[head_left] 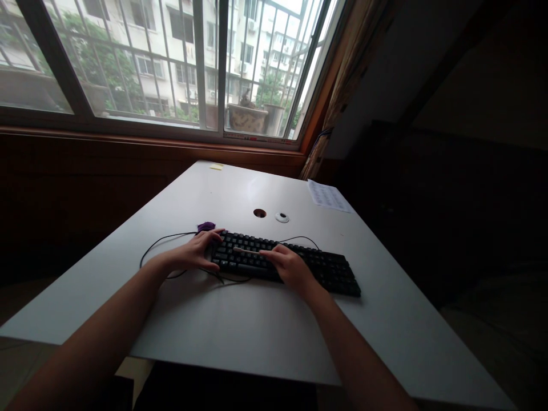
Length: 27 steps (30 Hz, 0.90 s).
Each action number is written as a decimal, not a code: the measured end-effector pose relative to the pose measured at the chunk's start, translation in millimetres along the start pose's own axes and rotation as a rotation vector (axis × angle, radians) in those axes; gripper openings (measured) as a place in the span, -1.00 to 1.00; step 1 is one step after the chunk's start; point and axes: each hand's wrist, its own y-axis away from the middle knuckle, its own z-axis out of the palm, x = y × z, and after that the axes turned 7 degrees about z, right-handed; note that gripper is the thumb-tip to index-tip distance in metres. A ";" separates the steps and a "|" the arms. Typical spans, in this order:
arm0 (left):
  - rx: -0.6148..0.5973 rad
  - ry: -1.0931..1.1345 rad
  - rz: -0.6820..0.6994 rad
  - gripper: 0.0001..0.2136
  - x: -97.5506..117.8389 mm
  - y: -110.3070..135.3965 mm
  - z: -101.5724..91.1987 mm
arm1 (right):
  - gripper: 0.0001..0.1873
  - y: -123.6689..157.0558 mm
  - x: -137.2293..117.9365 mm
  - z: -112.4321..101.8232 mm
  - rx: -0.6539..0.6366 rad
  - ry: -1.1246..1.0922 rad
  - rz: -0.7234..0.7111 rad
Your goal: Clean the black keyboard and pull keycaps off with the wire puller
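Observation:
A black keyboard (317,264) lies at a slant on the white table. My left hand (200,249) grips its left end, thumb on the front edge and fingers over the back corner. Pinched between the thumb and fingers of my right hand (289,265) is a cotton swab (247,251). Its pale tip points left, over the keys in the left half of the keyboard; whether it touches them I cannot tell. Just behind my left hand sits a purple cloth (206,226), bunched up. A thin black cable (154,242) loops out on the left.
Toward the back of the table (171,319) are a round hole (259,213) and a white ring-shaped cover (282,217). A printed sheet (329,197) lies at the right back edge, a yellow note (216,166) at the far edge. Beyond stands a barred window (171,63).

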 end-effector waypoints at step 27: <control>-0.015 0.008 -0.023 -0.40 3.4 0.9 -1.9 | -0.40 58.7 76.9 -90.8 -0.031 0.335 0.094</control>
